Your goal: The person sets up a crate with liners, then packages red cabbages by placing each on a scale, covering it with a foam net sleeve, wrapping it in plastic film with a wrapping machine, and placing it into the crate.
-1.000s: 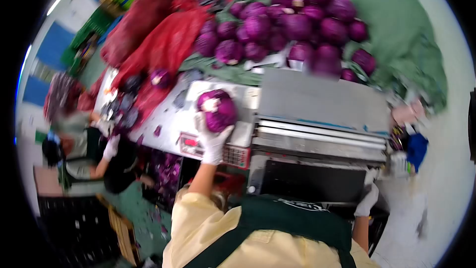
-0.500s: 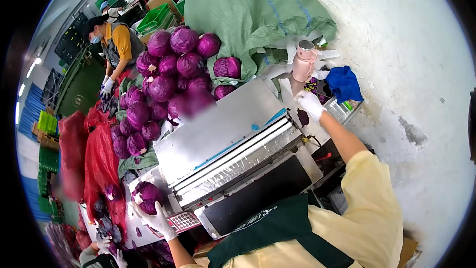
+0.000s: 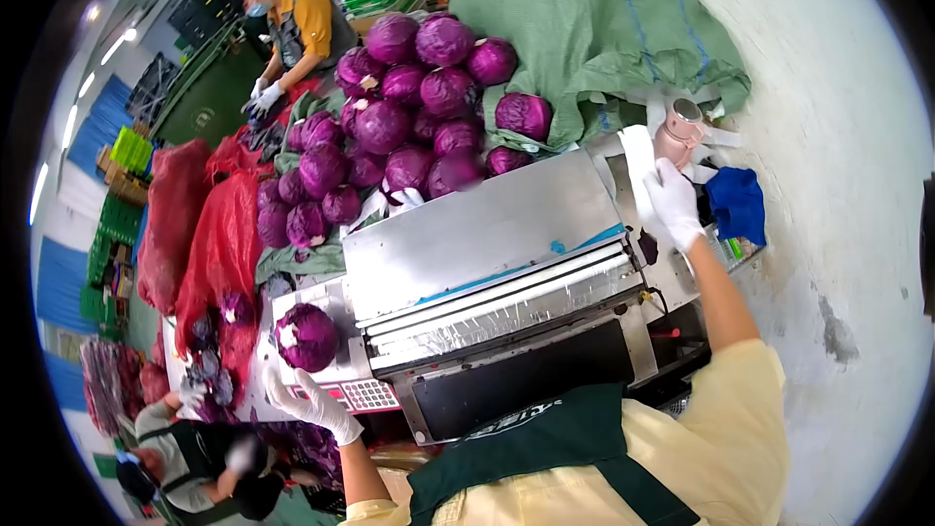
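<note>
A purple cabbage rests on the metal plate of a scale with a red and white keypad. Just below the cabbage is my left hand, in a white glove, its fingers apart and nothing in them. My right hand, also gloved, is beside a pink bottle, with its fingertips pinched at the edge of a long white strip. Between my hands stands a wrapping machine with a metal top, a film roll and a black plate.
Many purple cabbages are heaped behind the machine, beside a large green sack. A blue cloth lies at right by the wall. Red mesh sacks stand at left. Co-workers work at far left and lower left.
My left hand has let go of the cabbage and drawn back below it. My right hand has moved to the white strip by the bottle. The whole view has shifted rightward.
</note>
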A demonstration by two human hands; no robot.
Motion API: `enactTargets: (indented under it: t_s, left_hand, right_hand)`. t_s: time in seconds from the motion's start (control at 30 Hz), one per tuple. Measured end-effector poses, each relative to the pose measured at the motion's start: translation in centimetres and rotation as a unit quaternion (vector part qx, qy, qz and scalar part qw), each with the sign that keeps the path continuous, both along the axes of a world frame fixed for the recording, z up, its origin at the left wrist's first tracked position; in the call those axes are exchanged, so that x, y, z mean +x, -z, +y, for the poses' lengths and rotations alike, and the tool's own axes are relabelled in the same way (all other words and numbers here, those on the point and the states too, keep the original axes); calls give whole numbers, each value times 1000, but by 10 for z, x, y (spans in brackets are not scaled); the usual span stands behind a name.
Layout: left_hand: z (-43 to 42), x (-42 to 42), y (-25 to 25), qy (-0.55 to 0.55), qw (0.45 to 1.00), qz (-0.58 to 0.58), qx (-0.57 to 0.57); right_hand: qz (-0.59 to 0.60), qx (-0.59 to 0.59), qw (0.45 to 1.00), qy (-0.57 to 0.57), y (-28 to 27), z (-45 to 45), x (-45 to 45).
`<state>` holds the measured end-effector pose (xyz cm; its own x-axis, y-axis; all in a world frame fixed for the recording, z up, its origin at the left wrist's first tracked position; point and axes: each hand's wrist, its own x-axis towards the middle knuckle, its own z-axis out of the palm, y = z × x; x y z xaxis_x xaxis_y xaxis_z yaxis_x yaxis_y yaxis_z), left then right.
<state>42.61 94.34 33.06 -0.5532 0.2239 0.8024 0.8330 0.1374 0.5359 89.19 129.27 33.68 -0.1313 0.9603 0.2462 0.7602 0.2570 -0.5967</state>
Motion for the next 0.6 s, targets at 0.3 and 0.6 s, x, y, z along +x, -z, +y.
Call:
enactTargets:
  t_s: [0.3,0.6]
  left_hand:
    - [36,177,-40,439,715,-531,-122]
    - [-36,201,-7,319,758,-552,134]
  right_hand:
    - [0,-189,879,-438,-65,-218,-120]
    - [409,-376,725,-408,-6,-296,-177]
